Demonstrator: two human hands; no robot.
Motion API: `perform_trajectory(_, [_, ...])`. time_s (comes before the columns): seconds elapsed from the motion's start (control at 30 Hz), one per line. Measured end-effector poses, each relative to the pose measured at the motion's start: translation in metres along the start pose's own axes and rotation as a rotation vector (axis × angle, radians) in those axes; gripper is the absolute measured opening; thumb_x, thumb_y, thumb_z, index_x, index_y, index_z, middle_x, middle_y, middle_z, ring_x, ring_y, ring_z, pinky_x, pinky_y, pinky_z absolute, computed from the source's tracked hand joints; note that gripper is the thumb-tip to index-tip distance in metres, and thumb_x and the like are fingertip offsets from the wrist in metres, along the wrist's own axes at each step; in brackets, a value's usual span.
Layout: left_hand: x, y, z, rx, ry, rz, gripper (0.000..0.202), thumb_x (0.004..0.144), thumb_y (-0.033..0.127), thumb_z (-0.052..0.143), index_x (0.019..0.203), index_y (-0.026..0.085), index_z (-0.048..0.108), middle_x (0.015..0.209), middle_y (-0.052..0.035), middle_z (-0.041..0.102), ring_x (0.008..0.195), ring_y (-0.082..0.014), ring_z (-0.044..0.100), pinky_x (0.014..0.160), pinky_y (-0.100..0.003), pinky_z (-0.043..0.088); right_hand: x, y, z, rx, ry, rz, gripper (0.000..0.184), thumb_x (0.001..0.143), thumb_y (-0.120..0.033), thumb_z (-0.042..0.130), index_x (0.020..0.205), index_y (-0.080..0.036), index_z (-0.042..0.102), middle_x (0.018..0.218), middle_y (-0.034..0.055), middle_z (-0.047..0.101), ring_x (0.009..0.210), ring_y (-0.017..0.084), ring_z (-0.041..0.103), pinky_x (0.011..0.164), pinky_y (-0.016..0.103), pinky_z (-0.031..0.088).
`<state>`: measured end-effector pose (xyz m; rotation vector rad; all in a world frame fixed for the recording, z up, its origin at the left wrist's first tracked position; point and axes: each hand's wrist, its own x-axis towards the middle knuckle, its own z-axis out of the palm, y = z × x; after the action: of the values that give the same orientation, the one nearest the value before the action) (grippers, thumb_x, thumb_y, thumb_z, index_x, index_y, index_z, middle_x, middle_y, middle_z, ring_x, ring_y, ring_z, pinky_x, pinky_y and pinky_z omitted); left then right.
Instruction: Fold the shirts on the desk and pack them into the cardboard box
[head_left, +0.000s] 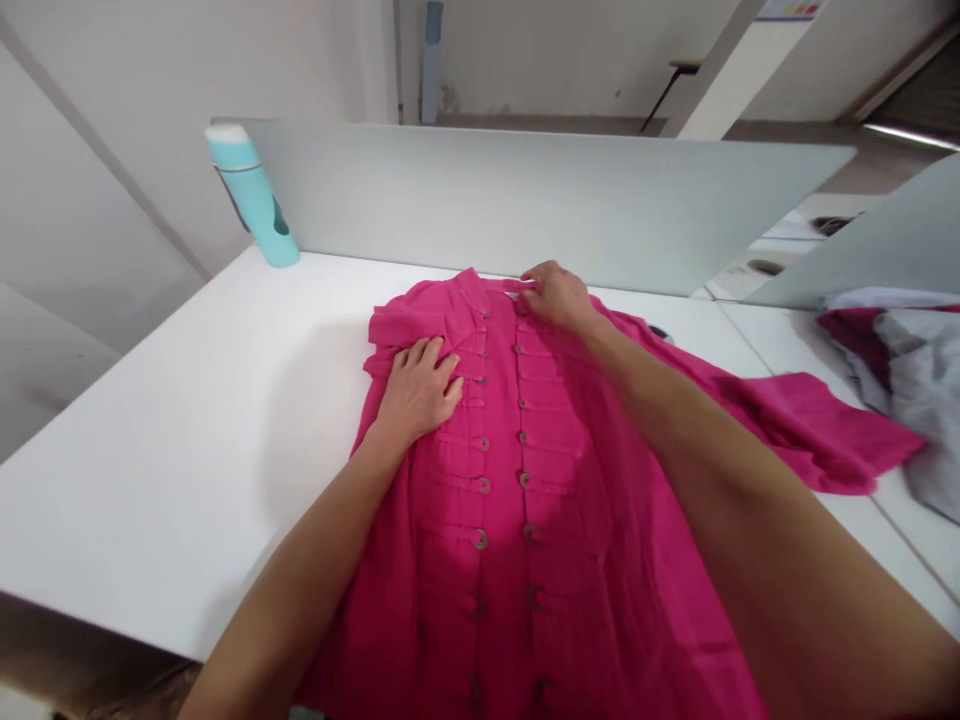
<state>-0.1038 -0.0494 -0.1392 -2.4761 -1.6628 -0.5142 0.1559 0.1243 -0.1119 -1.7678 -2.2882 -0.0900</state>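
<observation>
A bright pink shirt (501, 450) lies front side up on the white table, with metal rings down both edges of its front opening. My left hand (421, 388) rests flat on the front panel at the left, fingers spread over the cloth. At the collar, my right hand (556, 296) pinches the fabric between thumb and fingers. The sleeve (832, 425) on the right stretches out across the table, while the left one appears folded in at the shoulder. My right forearm covers part of the right panel.
A turquoise bottle (255, 195) stands at the table's back left corner. Behind the shirt rises a frosted divider (487, 200). Grey and maroon cloth (922, 360) is heaped at the far right. The white table (187, 420) has its front edge at lower left.
</observation>
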Motion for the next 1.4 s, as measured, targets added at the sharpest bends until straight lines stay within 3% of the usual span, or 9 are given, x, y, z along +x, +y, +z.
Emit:
perform_trajectory(0.17, [0.0,-0.002,0.002,-0.009,0.014,0.007,0.045,0.105,0.034,0.048,0.141,0.017,0.07,0.158,-0.0195,0.057,0.145,-0.038,0.052,0.116,-0.057,0.045,-0.034,0.023,-0.023,0.032,0.026,-0.003,0.044,0.103,-0.027,0.043,0.14,-0.018,0.065,0.143,0.0172,0.063,0.124,0.032,0.064,0.106,0.047,0.054])
perform_trajectory(0.37, [0.001,-0.003,0.003,-0.017,0.014,-0.001,0.046,0.105,0.034,0.048,0.142,0.017,0.069,0.158,-0.0191,0.057,0.145,-0.0372,0.052,0.116,-0.057,0.045,-0.121,0.039,-0.035,0.071,-0.002,-0.059,0.045,0.101,-0.034,0.046,0.14,-0.023,0.065,0.146,0.0141,0.064,0.123,0.033,0.068,0.104,0.05,0.058])
perform_trajectory(0.57, [0.001,-0.004,0.001,0.003,-0.013,-0.005,0.046,0.105,0.035,0.048,0.143,0.017,0.068,0.159,-0.0195,0.056,0.146,-0.0367,0.052,0.116,-0.056,0.045,-0.223,0.027,-0.018,0.211,0.033,-0.184,0.053,0.103,-0.052,0.045,0.145,-0.024,0.064,0.154,0.0133,0.06,0.139,0.033,0.06,0.114,0.055,0.054])
perform_trajectory(0.67, [0.002,-0.006,0.001,0.005,-0.011,-0.005,0.046,0.106,0.037,0.049,0.143,0.018,0.068,0.16,-0.019,0.055,0.146,-0.0364,0.052,0.117,-0.056,0.044,-0.251,0.018,-0.004,0.24,0.069,-0.176,0.054,0.104,-0.051,0.042,0.146,-0.025,0.064,0.155,0.0139,0.06,0.145,0.033,0.056,0.121,0.058,0.047])
perform_trajectory(0.83, [0.005,-0.008,-0.001,-0.027,0.015,-0.04,0.042,0.105,0.031,0.049,0.139,0.02,0.071,0.156,-0.0153,0.061,0.143,-0.0321,0.055,0.118,-0.051,0.044,-0.254,0.014,0.001,0.277,0.092,-0.163,0.056,0.105,-0.051,0.04,0.144,-0.021,0.067,0.152,0.0153,0.062,0.144,0.033,0.057,0.122,0.059,0.045])
perform_trajectory(1.0, [0.009,-0.011,-0.018,-0.11,0.135,-0.18,0.047,0.097,0.011,0.043,0.126,0.024,0.078,0.127,-0.0093,0.077,0.125,-0.0264,0.065,0.111,-0.046,0.049,-0.248,0.018,0.001,0.342,0.099,-0.155,0.056,0.102,-0.052,0.042,0.137,-0.019,0.071,0.146,0.0158,0.067,0.14,0.034,0.06,0.121,0.058,0.047])
perform_trajectory(1.2, [0.024,-0.043,-0.07,-0.824,0.487,-0.485,0.035,0.085,0.014,0.051,0.105,0.019,0.08,0.103,-0.0061,0.079,0.094,-0.0206,0.07,0.088,-0.033,0.056,-0.245,0.022,0.002,0.381,0.093,-0.169,0.056,0.1,-0.051,0.042,0.13,-0.016,0.074,0.143,0.0177,0.069,0.138,0.035,0.062,0.119,0.057,0.049])
perform_trajectory(1.3, [0.021,-0.058,-0.091,-1.097,0.515,-0.662,0.034,0.077,0.014,0.056,0.103,0.017,0.077,0.083,-0.0027,0.072,0.076,-0.0154,0.065,0.073,-0.026,0.053,-0.244,0.023,0.003,0.379,0.089,-0.167,0.053,0.099,-0.051,0.044,0.129,-0.02,0.075,0.142,0.0157,0.069,0.138,0.035,0.062,0.119,0.058,0.049])
perform_trajectory(1.4, [0.004,-0.067,-0.096,-1.131,0.415,-0.839,0.034,0.079,0.018,0.058,0.11,0.019,0.072,0.075,0.0009,0.067,0.068,-0.0117,0.063,0.069,-0.023,0.052,-0.244,0.023,0.006,0.385,0.105,-0.165,0.052,0.099,-0.051,0.044,0.129,-0.022,0.076,0.142,0.0145,0.07,0.137,0.036,0.062,0.119,0.059,0.048])
